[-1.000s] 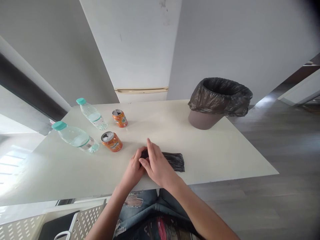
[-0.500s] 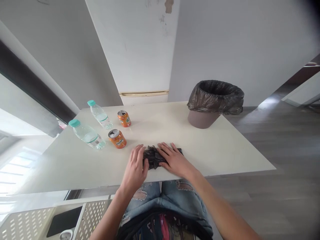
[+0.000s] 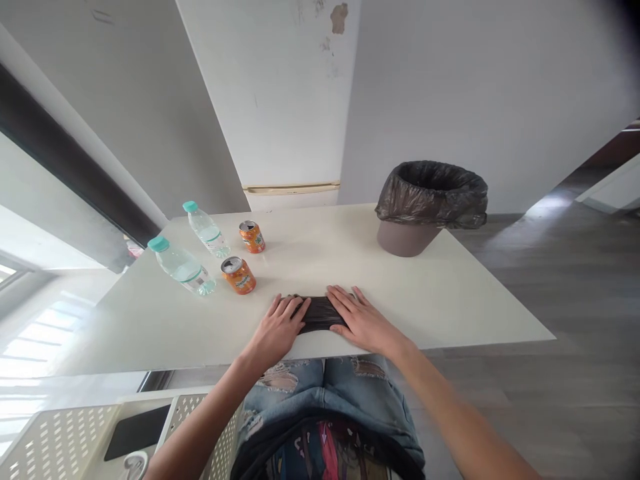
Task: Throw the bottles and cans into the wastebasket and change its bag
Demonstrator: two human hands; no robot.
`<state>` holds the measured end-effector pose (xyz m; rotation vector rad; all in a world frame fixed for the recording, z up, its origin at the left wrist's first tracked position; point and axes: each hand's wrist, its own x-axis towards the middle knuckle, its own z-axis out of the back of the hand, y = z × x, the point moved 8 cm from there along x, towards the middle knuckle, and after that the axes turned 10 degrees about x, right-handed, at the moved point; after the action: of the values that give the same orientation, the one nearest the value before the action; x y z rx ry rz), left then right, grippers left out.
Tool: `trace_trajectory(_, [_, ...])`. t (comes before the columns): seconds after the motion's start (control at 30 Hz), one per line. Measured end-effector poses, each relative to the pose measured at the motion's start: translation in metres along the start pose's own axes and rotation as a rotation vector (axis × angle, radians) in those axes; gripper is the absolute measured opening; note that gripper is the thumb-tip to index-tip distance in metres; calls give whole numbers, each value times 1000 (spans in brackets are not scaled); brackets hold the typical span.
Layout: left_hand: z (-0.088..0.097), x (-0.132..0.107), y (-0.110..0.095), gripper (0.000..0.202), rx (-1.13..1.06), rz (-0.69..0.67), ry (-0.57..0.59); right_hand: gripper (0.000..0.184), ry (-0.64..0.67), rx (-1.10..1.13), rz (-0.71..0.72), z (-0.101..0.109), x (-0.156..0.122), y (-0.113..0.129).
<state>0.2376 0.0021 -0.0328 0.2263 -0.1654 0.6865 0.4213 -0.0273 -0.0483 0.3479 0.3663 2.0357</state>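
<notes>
A folded black plastic bag [image 3: 320, 313] lies near the front edge of the white table [image 3: 430, 293]. My left hand [image 3: 277, 327] rests flat on its left end with fingers stretched out. Flat on the bag's right end is my right hand [image 3: 360, 319], its fingers spread. Only the middle strip of the bag shows between the two hands.
Two water bottles [image 3: 183, 265] [image 3: 206, 230] with teal caps and two orange cans [image 3: 239, 275] [image 3: 252, 237] stand at the left of the table. A brown bin lined with a black bag [image 3: 430, 203] stands at the back right. A white perforated basket [image 3: 60, 443] is below left.
Both hands went from pinching the bag's left end to lying flat on its two ends. The crumpled bag is now pressed flat into a shorter bundle.
</notes>
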Motion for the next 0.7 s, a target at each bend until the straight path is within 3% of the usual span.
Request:
trace_trajectory(0.17, [3, -10, 17, 49, 43, 39, 37, 71, 24, 14, -9, -2, 0, -1])
trace_trajectory(0.33, [5, -16, 32, 42, 28, 58, -25, 67, 14, 10, -23, -1, -1, 0])
trace_trajectory(0.5, [11, -30, 44, 52, 51, 109, -54, 67, 0, 34, -14, 1, -1, 2])
trace_trajectory(0.6, [26, -25, 26, 68, 66, 149, -90, 67, -14, 32, -11, 1, -1, 2])
trace_trajectory(0.7, [32, -8, -13, 74, 43, 80, -110, 68, -27, 14, -4, 0, -1, 2])
